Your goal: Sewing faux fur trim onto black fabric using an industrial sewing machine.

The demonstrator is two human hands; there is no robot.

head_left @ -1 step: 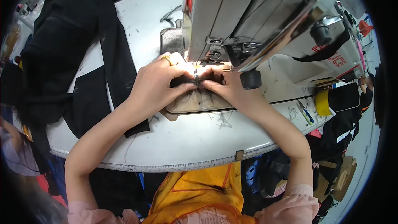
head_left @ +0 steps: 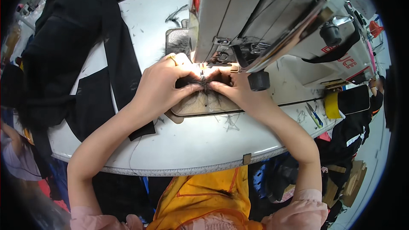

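- The dark, long-haired fur material (head_left: 206, 88) lies on the pale beige metal bed plate (head_left: 191, 107), close to the plate's middle between its left end and the machine's upright side, with loose strands spreading toward the plate's near edge.
- The person's left hand (head_left: 158, 79) pinches this fur from the left: thumb and fingertips come together on it, with a rounded gap behind the pinch.
- The person's right hand (head_left: 249, 91) pinches from the right in much the same way, its thumb tip just beside the left thumb tip.
- The key relation: the pinched fur sits directly between the two hands, right of the left and left of the right, so neither is clearly nearer. It lies on the near side of the brightly lit needle area (head_left: 201, 70) under the grey-white metal sewing machine (head_left: 238, 17).
- The long axis of the fur cannot be told, since fingers cover most of it.
- Along the left side of the white, curved-edged table (head_left: 183, 149) lies a black cloth garment (head_left: 72, 38); near its right edge rest small snips with a blue-and-yellow handle (head_left: 315, 117).
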